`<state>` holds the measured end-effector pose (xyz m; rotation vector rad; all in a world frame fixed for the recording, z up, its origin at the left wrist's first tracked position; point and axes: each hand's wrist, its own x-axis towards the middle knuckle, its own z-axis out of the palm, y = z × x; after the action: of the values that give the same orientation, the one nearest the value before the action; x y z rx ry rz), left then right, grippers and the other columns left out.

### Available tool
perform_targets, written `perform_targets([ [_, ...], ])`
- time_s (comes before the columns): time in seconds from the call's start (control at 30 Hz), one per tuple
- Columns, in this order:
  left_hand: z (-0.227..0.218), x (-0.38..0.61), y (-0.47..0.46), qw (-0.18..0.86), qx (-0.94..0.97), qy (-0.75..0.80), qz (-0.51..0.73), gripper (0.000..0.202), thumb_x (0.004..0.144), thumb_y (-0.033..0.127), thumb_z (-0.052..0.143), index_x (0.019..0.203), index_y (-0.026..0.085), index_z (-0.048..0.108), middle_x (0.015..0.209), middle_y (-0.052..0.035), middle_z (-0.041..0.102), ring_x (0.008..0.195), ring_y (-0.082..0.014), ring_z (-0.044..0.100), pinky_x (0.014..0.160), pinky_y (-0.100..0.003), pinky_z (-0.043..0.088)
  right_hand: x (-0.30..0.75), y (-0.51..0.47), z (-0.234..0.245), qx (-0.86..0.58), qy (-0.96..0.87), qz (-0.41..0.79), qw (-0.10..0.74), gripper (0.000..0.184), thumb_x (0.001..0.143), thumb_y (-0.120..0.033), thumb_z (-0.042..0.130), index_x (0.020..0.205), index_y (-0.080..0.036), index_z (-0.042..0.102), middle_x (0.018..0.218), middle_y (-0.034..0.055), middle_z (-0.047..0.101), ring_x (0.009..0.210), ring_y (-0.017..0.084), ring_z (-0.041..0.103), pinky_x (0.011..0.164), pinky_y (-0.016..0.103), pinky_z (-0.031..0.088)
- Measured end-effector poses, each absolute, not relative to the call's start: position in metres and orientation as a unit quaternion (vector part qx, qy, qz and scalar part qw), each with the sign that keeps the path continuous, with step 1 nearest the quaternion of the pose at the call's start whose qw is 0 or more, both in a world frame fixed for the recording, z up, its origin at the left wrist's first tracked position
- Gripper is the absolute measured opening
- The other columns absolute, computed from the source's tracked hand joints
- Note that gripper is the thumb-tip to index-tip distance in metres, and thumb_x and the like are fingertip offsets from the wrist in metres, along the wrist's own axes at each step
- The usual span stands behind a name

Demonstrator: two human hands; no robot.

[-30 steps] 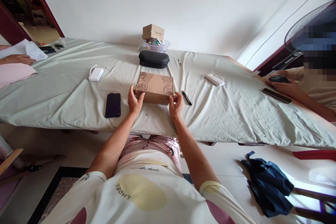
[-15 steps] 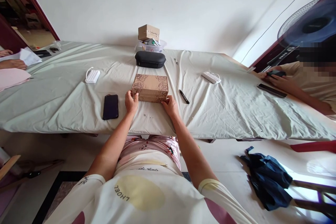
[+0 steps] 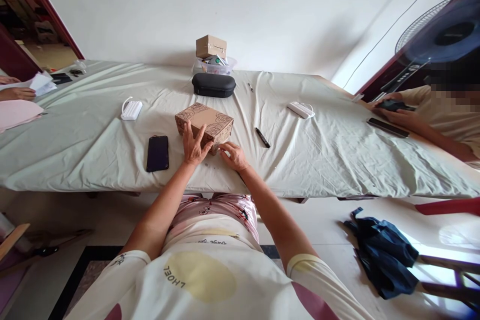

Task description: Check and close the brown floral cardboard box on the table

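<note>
Head view, sole view. The person sits at the near edge of a cloth-covered tabletop (image 3: 93,130). A patterned cardboard box (image 3: 210,119) lies on it directly ahead, sitting askew to the edge with one corner pointing at the person.

Left hand (image 3: 193,145): spread wide, fingers laid flat up the box's near face and onto its top. It presses on the box and does not clasp it.

Right hand (image 3: 233,155): low on the cloth at the box's near corner, fingers curled and touching its bottom edge. The corner hides the fingertips, so I cannot tell whether this hand pinches anything or only rests there.

Around the box:
- A dark phone (image 3: 157,152) lies at 8 o'clock, near but apart.
- A black pen (image 3: 262,137) is at 3 o'clock.
- A black zip case (image 3: 213,85) is at 12 o'clock, with a small plain carton (image 3: 211,46) atop a clear tub (image 3: 217,66) beyond it.
- White packs lie at 10 o'clock (image 3: 131,109) and 2 o'clock (image 3: 301,110).

A co-worker's hand (image 3: 397,116) rests at far right, and another's hand (image 3: 17,93) at far left holds papers.

Progress, by my judgement: the box looks shut, with no flap raised and no contents showing. Handling appears to be at the positioning stage, and any opening is not yet begun.
</note>
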<state>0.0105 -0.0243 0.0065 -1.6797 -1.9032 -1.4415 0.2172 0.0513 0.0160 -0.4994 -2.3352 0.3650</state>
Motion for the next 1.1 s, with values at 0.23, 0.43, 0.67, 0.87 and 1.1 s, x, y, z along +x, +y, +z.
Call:
perform_targets([
  [0.23, -0.001, 0.013, -0.018, 0.158, -0.623, -0.605, -0.47, 0.078, 0.092, 0.076, 0.059, 0.146, 0.019, 0.062, 0.177, -0.0212, 0.015, 0.165, -0.0478, 0.01, 0.128, -0.068, 0.023, 0.214, 0.044, 0.019, -0.172, -0.898, -0.066, 0.399, 0.052, 0.107, -0.047, 0.049, 0.152, -0.024, 0.057, 0.151, 0.0128, 0.063, 0.148, 0.03, 0.051, 0.122, 0.049, 0.04],
  [0.43, -0.005, 0.011, -0.016, 0.155, -0.64, -0.575, -0.486, 0.067, 0.097, 0.062, 0.058, 0.148, 0.018, 0.056, 0.175, -0.0205, 0.022, 0.165, -0.0414, 0.018, 0.13, -0.063, 0.027, 0.212, 0.05, 0.017, -0.199, -0.91, -0.086, 0.352, 0.054, 0.109, -0.046, 0.045, 0.159, -0.024, 0.051, 0.162, 0.0104, 0.054, 0.157, 0.028, 0.041, 0.129, 0.047, 0.03],
  [0.67, -0.003, 0.008, -0.018, 0.146, -0.656, -0.54, -0.506, 0.062, 0.098, 0.053, 0.056, 0.148, 0.016, 0.054, 0.174, -0.0206, 0.026, 0.163, -0.0378, 0.025, 0.13, -0.058, 0.03, 0.227, 0.07, 0.011, -0.352, -0.836, -0.051, 0.418, 0.052, 0.107, -0.041, 0.047, 0.158, -0.028, 0.051, 0.167, 0.012, 0.045, 0.156, 0.034, 0.04, 0.125, 0.057, 0.037],
  [0.87, -0.004, 0.008, -0.018, 0.134, -0.628, -0.55, -0.534, 0.056, 0.102, 0.048, 0.048, 0.146, 0.015, 0.057, 0.172, -0.0196, 0.032, 0.16, -0.0352, 0.035, 0.13, -0.054, 0.034, 0.225, 0.078, 0.0, -0.325, -0.82, 0.071, 0.466, 0.06, 0.104, -0.032, 0.042, 0.162, -0.021, 0.041, 0.154, 0.0165, 0.056, 0.139, 0.028, 0.059, 0.112, 0.047, 0.056],
  [1.1, -0.01, 0.0, -0.011, 0.066, -0.572, -0.599, -0.557, 0.061, 0.107, 0.051, 0.036, 0.155, 0.016, 0.047, 0.156, -0.0172, 0.058, 0.147, -0.0275, 0.055, 0.127, -0.045, 0.041, 0.223, 0.084, -0.01, -0.37, -0.808, 0.197, 0.414, 0.057, 0.097, -0.029, 0.048, 0.153, -0.021, 0.05, 0.126, 0.0142, 0.073, 0.102, 0.025, 0.074, 0.084, 0.04, 0.065],
])
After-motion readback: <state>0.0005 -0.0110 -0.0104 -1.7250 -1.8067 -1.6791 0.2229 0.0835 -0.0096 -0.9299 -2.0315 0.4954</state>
